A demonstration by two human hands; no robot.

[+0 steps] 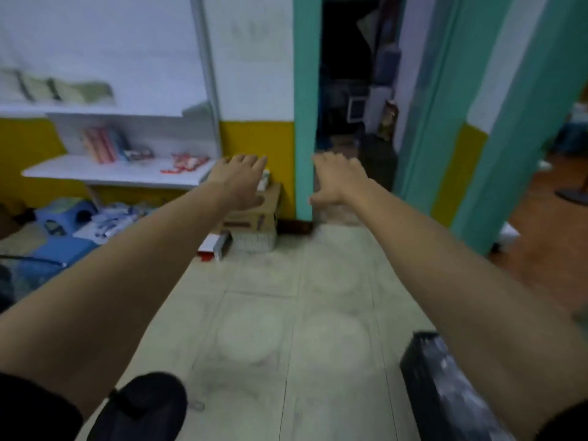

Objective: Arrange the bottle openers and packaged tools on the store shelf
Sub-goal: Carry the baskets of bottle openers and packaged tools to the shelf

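Left of my left hand (238, 183): white shelf (111, 178), red packs (184, 163) lying by its front edge, blurred. Just beyond that hand: cardboard box (254, 219), contents unclear. Left hand and right hand (337, 183) are outstretched, fingers loose, holding nothing. Floor tiles (286, 313) run between my arms.

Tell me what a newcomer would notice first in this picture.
The left hand and right hand reach forward over the tiled floor, both empty, fingers relaxed. Just beyond them a teal door frame borders a dark opening. At left, a white shelf holds blurred packages, with red items near its right end.
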